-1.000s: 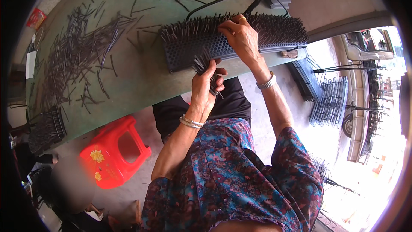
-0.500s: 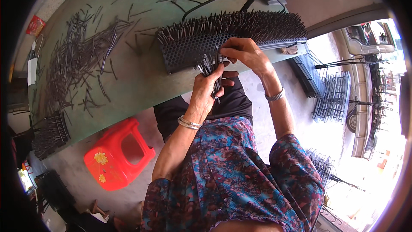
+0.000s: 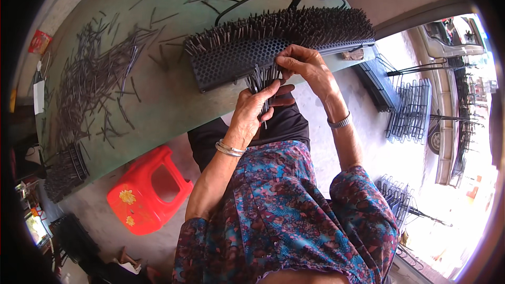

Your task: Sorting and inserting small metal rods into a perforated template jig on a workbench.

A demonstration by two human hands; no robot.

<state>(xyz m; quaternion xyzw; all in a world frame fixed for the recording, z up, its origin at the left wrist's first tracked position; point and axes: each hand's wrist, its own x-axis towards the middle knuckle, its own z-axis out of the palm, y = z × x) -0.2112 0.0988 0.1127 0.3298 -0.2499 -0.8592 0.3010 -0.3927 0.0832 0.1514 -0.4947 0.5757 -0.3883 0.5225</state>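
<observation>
My left hand [image 3: 249, 109] is closed around a bundle of thin dark strips [image 3: 259, 80], which fan out upward above its thumb. At the bundle's upper right, my right hand [image 3: 311, 68] is pinched, thumb against fingertips; whether a single strip is between them is too small to tell. Just beyond both hands lies a long dark panel full of round holes [image 3: 218, 67] at the table's edge. Dense upright dark strips [image 3: 294, 29] fill its far part, while the holes in the near left part are bare.
Many loose strips [image 3: 100, 71] are heaped on the green table [image 3: 173, 94] to the left. A smaller strip-filled block [image 3: 68, 171] sits at its left corner. A red plastic stool [image 3: 150, 192] stands on the floor. Perforated panels [image 3: 380, 81] and wire racks [image 3: 413, 110] are at right.
The view has shifted slightly. My right fingertips have moved a little to the right along the top of the bundle, and the strips in my left hand stand more upright.
</observation>
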